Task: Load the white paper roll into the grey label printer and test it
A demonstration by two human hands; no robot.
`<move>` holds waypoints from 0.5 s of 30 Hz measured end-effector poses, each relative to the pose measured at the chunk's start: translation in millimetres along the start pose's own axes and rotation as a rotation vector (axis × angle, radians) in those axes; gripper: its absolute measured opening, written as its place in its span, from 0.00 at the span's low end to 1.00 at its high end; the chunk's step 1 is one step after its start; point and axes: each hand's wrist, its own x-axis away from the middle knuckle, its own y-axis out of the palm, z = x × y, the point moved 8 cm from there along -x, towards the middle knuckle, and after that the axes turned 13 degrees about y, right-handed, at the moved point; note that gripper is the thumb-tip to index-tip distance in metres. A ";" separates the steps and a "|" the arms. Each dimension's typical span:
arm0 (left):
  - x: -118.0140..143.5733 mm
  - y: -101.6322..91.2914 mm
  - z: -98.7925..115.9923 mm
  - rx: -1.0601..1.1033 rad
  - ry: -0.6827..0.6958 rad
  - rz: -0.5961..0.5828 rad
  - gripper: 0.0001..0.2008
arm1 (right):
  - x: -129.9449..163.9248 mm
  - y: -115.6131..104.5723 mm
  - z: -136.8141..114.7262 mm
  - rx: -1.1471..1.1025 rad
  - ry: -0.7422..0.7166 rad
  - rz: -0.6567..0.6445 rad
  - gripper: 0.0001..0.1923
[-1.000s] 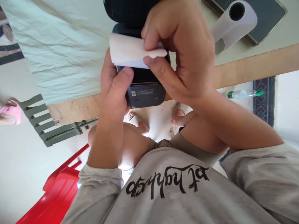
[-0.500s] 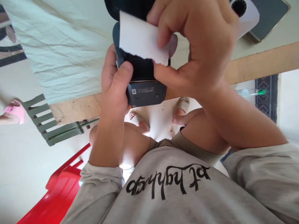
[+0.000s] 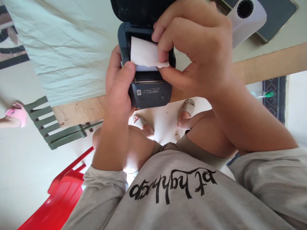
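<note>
My left hand (image 3: 120, 86) grips a small dark blue printer (image 3: 150, 94) from the left side, thumb resting on its top near the paper slot. The printer's lid stands open at the top of the view. My right hand (image 3: 196, 54) pinches the end of a white paper strip (image 3: 142, 52) between thumb and fingers, holding it over the printer's open paper bay. A button and a label show on the printer's front face.
A white paper roll (image 3: 249, 16) lies on a dark tablet-like slab (image 3: 278, 16) at upper right. A pale cloth (image 3: 64, 48) covers the wooden-edged table (image 3: 271, 64). A pen (image 3: 262, 94) lies below it. A green slatted chair (image 3: 52, 127) and a red chair (image 3: 59, 198) stand left.
My right hand drew the paper strip up off the printer, then brought it back down into the open bay. The left hand kept its hold on the printer.
</note>
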 end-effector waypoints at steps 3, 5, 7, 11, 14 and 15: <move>-0.7 0.5 0.5 0.029 0.031 0.014 0.17 | 1.7 0.4 -0.6 -0.045 0.010 0.005 0.08; -0.9 -1.6 -1.4 0.028 0.031 0.010 0.18 | 3.9 3.4 -1.6 -0.097 -0.013 -0.040 0.09; -1.3 -4.5 -3.8 0.016 0.023 -0.015 0.20 | 6.8 5.4 -2.8 -0.190 -0.062 -0.074 0.09; -2.9 -10.9 -6.9 -0.037 0.029 -0.093 0.19 | 13.1 5.7 -4.0 -0.313 -0.188 -0.070 0.13; -5.5 -18.9 -11.4 -0.057 0.036 -0.096 0.25 | 14.0 1.4 3.0 -0.325 -0.142 0.004 0.14; -7.1 -24.2 -11.7 -0.074 0.059 -0.061 0.29 | 14.0 -0.4 6.2 -0.300 -0.102 0.037 0.14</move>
